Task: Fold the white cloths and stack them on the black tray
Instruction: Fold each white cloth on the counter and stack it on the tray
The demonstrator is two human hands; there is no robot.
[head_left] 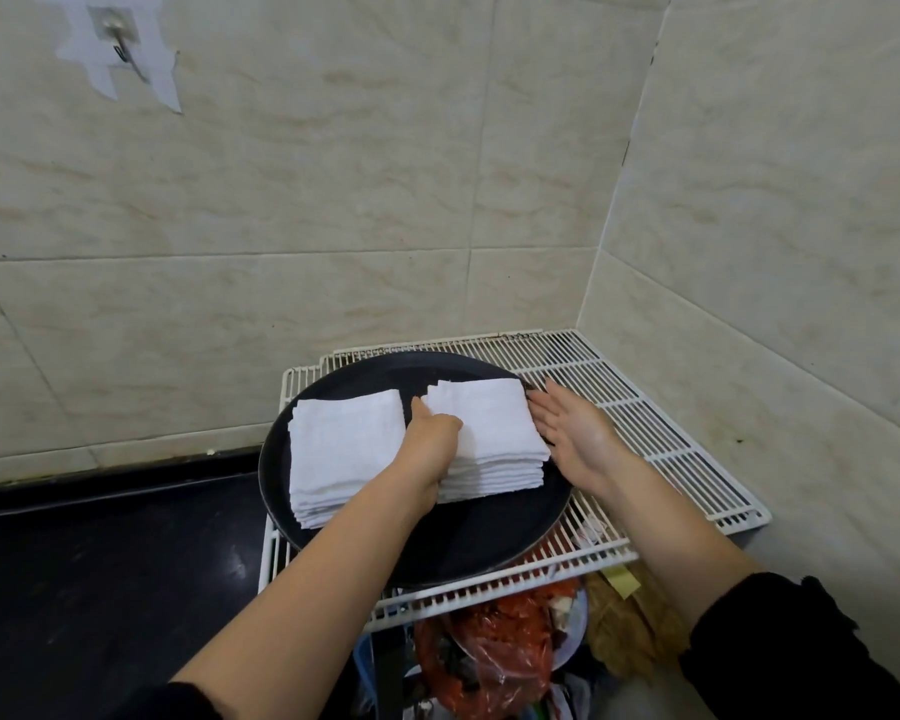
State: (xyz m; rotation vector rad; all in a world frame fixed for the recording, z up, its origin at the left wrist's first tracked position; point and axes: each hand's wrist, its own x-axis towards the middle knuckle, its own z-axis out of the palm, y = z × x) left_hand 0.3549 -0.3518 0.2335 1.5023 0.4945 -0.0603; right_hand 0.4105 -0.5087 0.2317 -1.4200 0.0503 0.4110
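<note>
Left hand [432,441] fingers curl over the right cloth stack [494,433], gripping its left edge. The right hand [575,436] lies flat, fingers released, against its right side. The left cloth stack [344,454] sits beside it. Both stacks rest on the black tray [489,537], which sits on a wire rack [645,423].

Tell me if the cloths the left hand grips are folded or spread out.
Folded: the right stack shows neat layered edges on the black tray. The left hand grips its side, and the right hand lies flat beside it.
</note>
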